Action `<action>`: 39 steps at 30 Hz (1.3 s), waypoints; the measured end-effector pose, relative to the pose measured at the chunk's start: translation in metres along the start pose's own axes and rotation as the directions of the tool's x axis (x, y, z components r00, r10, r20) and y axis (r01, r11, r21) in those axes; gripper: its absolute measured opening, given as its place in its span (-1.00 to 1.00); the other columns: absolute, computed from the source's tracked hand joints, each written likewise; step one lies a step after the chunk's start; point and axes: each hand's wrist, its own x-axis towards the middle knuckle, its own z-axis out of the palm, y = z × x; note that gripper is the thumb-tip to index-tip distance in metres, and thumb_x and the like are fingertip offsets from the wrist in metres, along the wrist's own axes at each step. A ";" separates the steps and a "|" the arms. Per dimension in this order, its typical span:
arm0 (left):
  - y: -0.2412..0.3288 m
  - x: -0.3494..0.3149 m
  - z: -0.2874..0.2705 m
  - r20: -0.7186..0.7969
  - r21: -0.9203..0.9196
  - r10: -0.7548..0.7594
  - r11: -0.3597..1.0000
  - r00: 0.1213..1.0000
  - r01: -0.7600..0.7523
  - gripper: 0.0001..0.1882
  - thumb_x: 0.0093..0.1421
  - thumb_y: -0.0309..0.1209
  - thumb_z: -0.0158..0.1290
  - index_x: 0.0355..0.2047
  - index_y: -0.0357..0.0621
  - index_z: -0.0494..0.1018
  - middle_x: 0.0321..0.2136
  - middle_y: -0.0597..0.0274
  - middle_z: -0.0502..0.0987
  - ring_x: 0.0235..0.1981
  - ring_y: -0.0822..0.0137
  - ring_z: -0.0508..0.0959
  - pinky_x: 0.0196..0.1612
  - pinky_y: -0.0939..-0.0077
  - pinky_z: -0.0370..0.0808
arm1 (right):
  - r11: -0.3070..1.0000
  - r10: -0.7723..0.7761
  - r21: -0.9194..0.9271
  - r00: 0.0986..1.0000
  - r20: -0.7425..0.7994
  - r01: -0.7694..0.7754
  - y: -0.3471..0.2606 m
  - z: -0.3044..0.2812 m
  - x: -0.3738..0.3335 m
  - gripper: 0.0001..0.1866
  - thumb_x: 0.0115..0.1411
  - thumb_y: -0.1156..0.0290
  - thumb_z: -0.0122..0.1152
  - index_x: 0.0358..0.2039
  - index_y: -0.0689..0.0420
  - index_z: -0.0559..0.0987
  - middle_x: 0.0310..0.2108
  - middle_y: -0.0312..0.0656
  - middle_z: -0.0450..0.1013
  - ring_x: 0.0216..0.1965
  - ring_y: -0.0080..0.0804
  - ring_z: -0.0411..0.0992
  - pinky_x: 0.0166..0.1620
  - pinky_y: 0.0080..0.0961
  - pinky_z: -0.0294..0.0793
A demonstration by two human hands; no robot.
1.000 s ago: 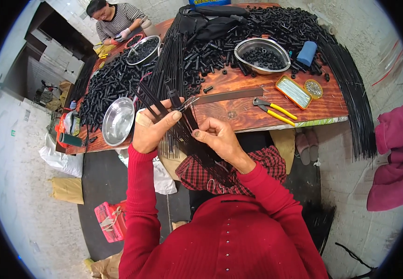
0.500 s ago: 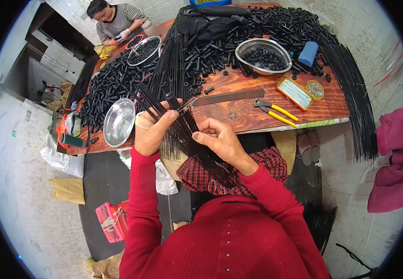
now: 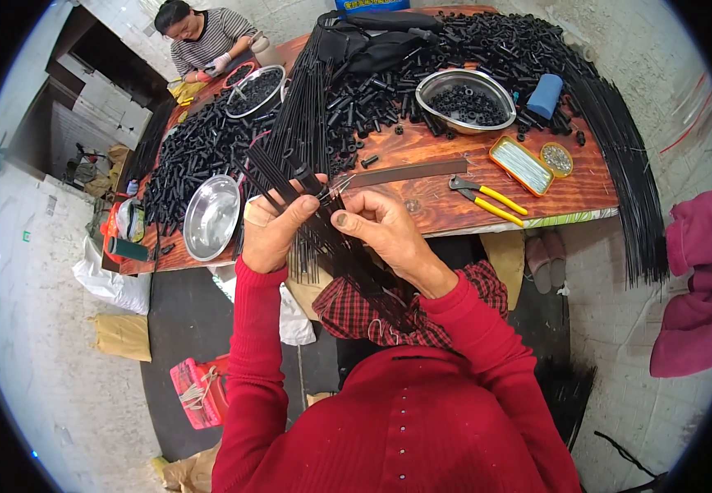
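My left hand (image 3: 274, 234) is closed around a slanting bundle of thin black rods (image 3: 354, 271). Its upper ends fan out past my fingers, and its lower part hangs down over the red-and-black checked cloth (image 3: 348, 312) on my lap. A short black tube (image 3: 308, 178) sticks up beside my left thumb. Thin pale wires (image 3: 342, 183) poke out next to it. Against the bundle's right side, my right hand (image 3: 385, 238) is closed in a pinch, thumb toward me; what lies between its fingertips is hidden.
On the wooden table (image 3: 430, 197) lie yellow-handled pliers (image 3: 487, 201), a flat dark metal strip (image 3: 405, 171), a tray of pale pins (image 3: 522, 162) and heaps of black tubes (image 3: 196, 156). Metal bowls (image 3: 464, 125) and a clear bowl (image 3: 211, 215) stand there. A co-worker (image 3: 208, 45) sits far left.
My right hand has slid up and slightly left along the bundle, its thumb now nearer the black tube. My left hand, still around the rods, has shifted only a little.
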 end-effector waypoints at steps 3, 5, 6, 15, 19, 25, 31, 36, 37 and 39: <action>-0.004 0.004 -0.004 0.038 -0.024 0.002 1.000 0.999 -0.001 -0.68 0.14 -0.46 0.17 -0.11 -0.35 0.51 -0.19 0.16 0.57 -0.19 0.44 0.51 -0.06 0.55 0.43 | 0.999 0.024 0.030 1.000 0.008 -0.024 -0.006 -0.001 0.001 -0.83 0.17 0.35 0.28 -0.42 0.13 0.49 -0.48 -0.47 0.37 -0.46 -0.79 0.27 -0.39 -0.76 0.25; -0.006 0.005 -0.005 0.043 -0.030 0.001 1.000 0.999 0.000 -0.68 0.14 -0.46 0.17 -0.11 -0.35 0.51 -0.19 0.16 0.57 -0.18 0.44 0.52 -0.06 0.54 0.43 | 0.994 0.108 0.033 0.994 0.014 -0.109 -0.017 -0.001 0.000 -0.81 0.14 0.34 0.31 -0.47 0.13 0.48 -0.51 -0.48 0.35 -0.47 -0.77 0.28 -0.38 -0.75 0.27; -0.007 0.006 -0.005 0.050 -0.035 -0.002 0.999 0.999 0.004 -0.68 0.14 -0.46 0.18 -0.11 -0.35 0.51 -0.19 0.16 0.57 -0.18 0.43 0.52 -0.05 0.53 0.43 | 0.994 0.107 0.030 0.994 0.015 -0.107 -0.014 -0.004 0.001 -0.81 0.14 0.34 0.31 -0.47 0.13 0.48 -0.51 -0.48 0.35 -0.47 -0.77 0.28 -0.38 -0.75 0.27; -0.008 0.002 -0.002 0.039 -0.049 0.026 0.999 0.999 -0.024 -0.64 0.15 -0.40 0.17 -0.08 -0.34 0.49 -0.18 0.11 0.58 -0.20 0.39 0.56 -0.04 0.49 0.45 | 0.977 0.000 0.212 1.000 -0.015 0.003 -0.005 0.006 0.003 -0.67 0.14 0.48 0.26 -0.12 0.24 0.39 -0.28 -0.26 0.45 -0.23 -0.61 0.41 -0.16 -0.69 0.39; -0.003 0.001 0.002 0.043 -0.040 0.021 0.999 0.999 -0.019 -0.64 0.15 -0.39 0.17 -0.08 -0.33 0.49 -0.17 0.13 0.58 -0.19 0.41 0.55 -0.03 0.51 0.44 | 0.964 0.056 0.261 0.998 0.010 -0.057 -0.008 0.005 0.000 -0.64 0.15 0.51 0.24 -0.06 0.22 0.38 -0.16 -0.23 0.45 -0.17 -0.60 0.41 -0.11 -0.69 0.40; -0.002 0.000 0.003 0.019 -0.016 0.005 1.000 1.000 -0.005 -0.68 0.17 -0.46 0.14 -0.08 -0.35 0.49 -0.21 0.21 0.57 -0.20 0.47 0.51 -0.07 0.58 0.43 | 0.965 -0.059 0.258 0.997 0.050 0.045 -0.010 0.009 0.002 -0.48 0.16 0.52 0.21 0.14 0.19 0.33 -0.04 -0.22 0.43 -0.07 -0.57 0.40 -0.02 -0.67 0.40; -0.009 -0.001 -0.005 0.029 -0.054 -0.001 0.999 1.000 0.002 -0.68 0.15 -0.45 0.16 -0.10 -0.37 0.50 -0.22 0.20 0.57 -0.21 0.47 0.51 -0.08 0.58 0.43 | 0.986 -0.002 0.163 0.990 0.142 -0.022 -0.021 0.000 0.004 -0.41 0.14 0.53 0.22 0.19 0.18 0.29 -0.04 -0.20 0.43 -0.05 -0.55 0.39 0.00 -0.62 0.40; -0.004 0.001 -0.001 0.071 -0.102 -0.023 0.994 0.997 0.030 -0.66 0.16 -0.44 0.16 -0.08 -0.37 0.48 -0.20 0.17 0.58 -0.18 0.43 0.52 -0.06 0.53 0.45 | 0.995 -0.094 -0.042 0.995 0.023 0.095 -0.023 0.007 0.000 -0.27 0.09 0.58 0.26 0.27 0.05 0.22 -0.10 -0.23 0.40 -0.12 -0.53 0.40 -0.10 -0.63 0.46; -0.003 0.001 -0.001 0.067 -0.107 -0.019 0.994 0.998 0.026 -0.66 0.16 -0.44 0.16 -0.08 -0.37 0.48 -0.20 0.17 0.58 -0.18 0.43 0.52 -0.06 0.53 0.45 | 0.968 -0.184 -0.175 0.983 -0.012 0.179 -0.023 0.009 0.000 -0.22 0.07 0.62 0.26 0.29 0.01 0.18 -0.11 -0.23 0.38 -0.16 -0.53 0.40 -0.13 -0.63 0.47; -0.002 0.002 -0.002 0.075 -0.123 -0.041 0.991 0.996 0.050 -0.69 0.16 -0.45 0.17 -0.11 -0.36 0.50 -0.22 0.20 0.58 -0.20 0.45 0.52 -0.08 0.56 0.45 | 0.832 -0.415 -0.426 0.908 -0.055 0.355 -0.021 0.016 0.001 -0.22 0.01 0.71 0.26 0.26 0.00 0.26 -0.10 -0.19 0.35 -0.28 -0.55 0.39 -0.20 -0.64 0.50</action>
